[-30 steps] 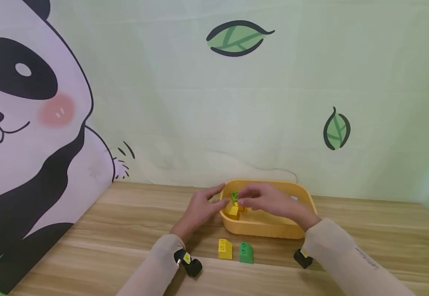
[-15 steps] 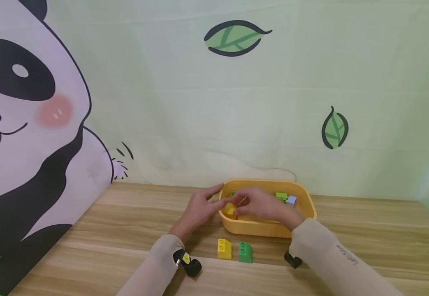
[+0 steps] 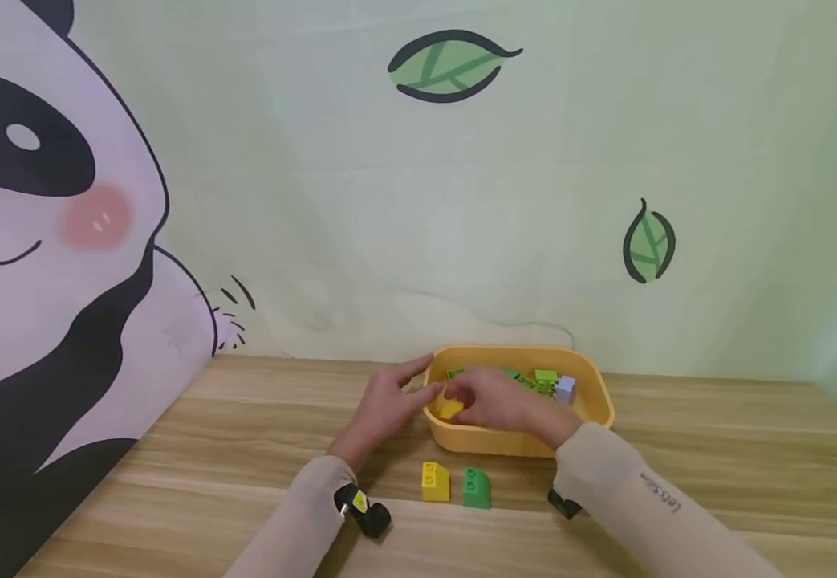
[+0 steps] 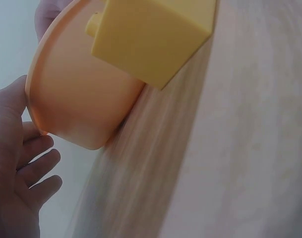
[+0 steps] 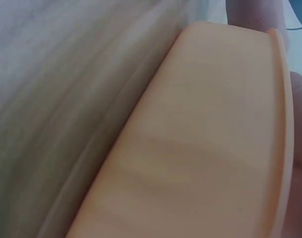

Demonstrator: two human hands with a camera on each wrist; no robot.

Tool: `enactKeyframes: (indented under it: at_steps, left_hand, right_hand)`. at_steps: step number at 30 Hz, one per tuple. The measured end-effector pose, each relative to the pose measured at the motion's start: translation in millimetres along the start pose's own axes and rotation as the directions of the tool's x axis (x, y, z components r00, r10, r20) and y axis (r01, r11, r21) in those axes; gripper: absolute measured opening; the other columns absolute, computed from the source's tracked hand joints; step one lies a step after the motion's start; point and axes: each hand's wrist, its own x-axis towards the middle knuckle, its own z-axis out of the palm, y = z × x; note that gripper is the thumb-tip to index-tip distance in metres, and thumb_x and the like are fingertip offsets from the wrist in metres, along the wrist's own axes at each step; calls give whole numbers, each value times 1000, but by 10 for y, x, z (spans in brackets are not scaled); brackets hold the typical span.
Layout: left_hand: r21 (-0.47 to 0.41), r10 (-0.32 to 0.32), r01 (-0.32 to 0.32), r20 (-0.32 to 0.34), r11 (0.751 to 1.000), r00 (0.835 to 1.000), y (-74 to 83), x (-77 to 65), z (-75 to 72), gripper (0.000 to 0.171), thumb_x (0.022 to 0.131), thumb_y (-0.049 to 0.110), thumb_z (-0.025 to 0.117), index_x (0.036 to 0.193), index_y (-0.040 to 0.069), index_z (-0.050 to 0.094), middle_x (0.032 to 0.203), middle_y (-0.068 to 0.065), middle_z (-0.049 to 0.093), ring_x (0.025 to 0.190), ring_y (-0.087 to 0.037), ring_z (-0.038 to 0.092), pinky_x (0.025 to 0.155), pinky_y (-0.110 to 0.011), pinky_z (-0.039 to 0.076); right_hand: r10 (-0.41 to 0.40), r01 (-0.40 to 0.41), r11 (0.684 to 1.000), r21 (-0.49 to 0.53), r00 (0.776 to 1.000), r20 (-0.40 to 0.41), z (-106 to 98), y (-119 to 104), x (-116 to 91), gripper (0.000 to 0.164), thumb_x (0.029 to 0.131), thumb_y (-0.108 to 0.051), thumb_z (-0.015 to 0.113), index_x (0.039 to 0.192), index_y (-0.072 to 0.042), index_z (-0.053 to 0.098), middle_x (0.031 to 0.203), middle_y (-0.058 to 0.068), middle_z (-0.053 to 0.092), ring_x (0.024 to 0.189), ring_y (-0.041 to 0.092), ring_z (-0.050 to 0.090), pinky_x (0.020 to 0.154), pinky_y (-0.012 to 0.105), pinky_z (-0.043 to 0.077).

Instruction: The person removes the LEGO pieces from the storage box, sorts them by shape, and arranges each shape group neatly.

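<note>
First, head view: yellow brick (image 3: 450,411) inside orange bin (image 3: 490,441), left end; presumably light, stiff, best pinched by opposite sides. Right hand (image 3: 501,399) bends over it, grip cannot be told; left hand (image 3: 386,401) spreads thumb and forefinger at left rim. Wood-grain table (image 3: 245,425); panda-print backdrop (image 3: 331,209) beyond. Left wrist view: yellow slope brick (image 4: 151,39), near side. Right wrist view: bin's smooth side.

The tray (image 3: 476,440) has room rightward (right hand (image 3: 497,398) blocking its middle).

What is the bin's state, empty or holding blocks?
Holding blocks: the head view shows a lavender block, a green block and a yellow block inside the bin. The right hand hides part, so how full is unclear.
</note>
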Motion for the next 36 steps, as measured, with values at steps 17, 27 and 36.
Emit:
enactKeyframes:
  at_steps: [17, 27, 36]
  left_hand:
    - [-34, -14, 14, 1, 999, 1000, -10, -4, -1, 58, 99, 30, 76, 152, 12, 60, 153, -7, 58, 143, -29, 52, 118, -54, 42]
    - [-24, 2, -2, 4, 1000, 1000, 0, -7, -4, 58, 99, 31, 75, 151, 11, 60, 153, -8, 57, 143, -31, 52, 118, -55, 42]
    - [-29, 16, -16, 1, 999, 1000, 8, -13, -8, 58, 100, 32, 74, 151, 8, 60, 153, -11, 58, 143, -34, 52, 117, -57, 42]
  right_hand:
    - [143, -138, 984, 111, 989, -40, -146, 21, -203, 23, 93, -18, 84, 106, -12, 66, 101, 0, 66, 93, 21, 59, 84, 34, 56]
    - [150, -99, 960, 261, 972, -183, -299, -33, -467, 36, 92, -19, 86, 118, -8, 62, 119, 6, 67, 111, 27, 66, 94, 39, 62]
    - [65, 5, 973, 230, 954, -293, -365, -53, -794, 42, 89, -15, 88, 125, -6, 67, 127, 11, 67, 109, 30, 70, 94, 43, 62]
